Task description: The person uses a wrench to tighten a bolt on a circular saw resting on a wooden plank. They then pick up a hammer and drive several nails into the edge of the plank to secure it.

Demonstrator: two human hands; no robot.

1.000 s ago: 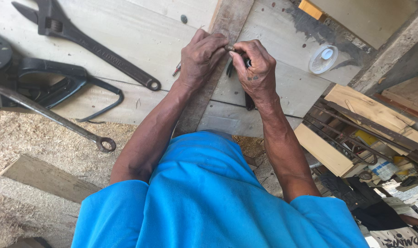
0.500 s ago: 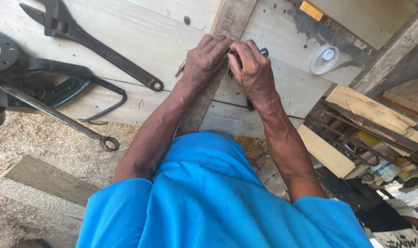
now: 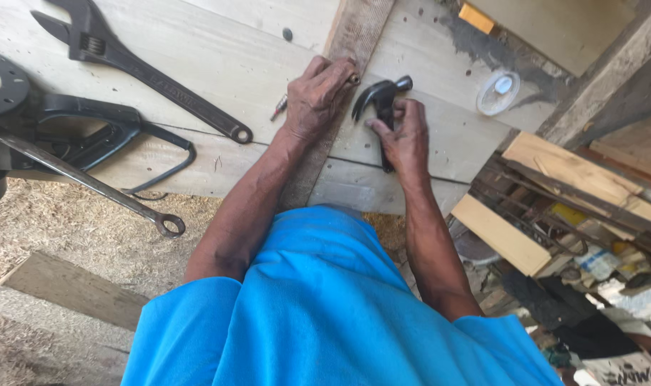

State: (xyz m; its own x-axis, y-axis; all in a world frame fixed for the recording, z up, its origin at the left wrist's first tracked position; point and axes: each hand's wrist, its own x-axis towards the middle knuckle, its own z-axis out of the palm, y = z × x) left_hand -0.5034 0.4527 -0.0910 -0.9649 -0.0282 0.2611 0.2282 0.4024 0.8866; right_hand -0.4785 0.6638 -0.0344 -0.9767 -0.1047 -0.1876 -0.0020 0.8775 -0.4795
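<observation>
Pale plank worktop point(image 3: 196, 57) above a sawdust-strewn floor. Rough batten point(image 3: 357, 32) lying lengthwise across it. Left hand point(image 3: 317, 96) resting on the batten, fingers pinched on a small dark piece at its edge. Right hand point(image 3: 404, 136) just beside, fingers closed around a black claw hammer point(image 3: 380, 96). Adjustable wrench point(image 3: 139, 68) and ring spanner point(image 3: 82, 179) well to the left; white lid point(image 3: 498, 93) to the right.

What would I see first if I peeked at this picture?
First, the two hands in the middle of the pale bench: the right hand grips a black claw hammer, and the left hand presses on a long rough wooden strip, pinching something small. Next, the big dark adjustable wrench lying slantwise at the upper left, and the bright blue shirt filling the bottom.
</observation>
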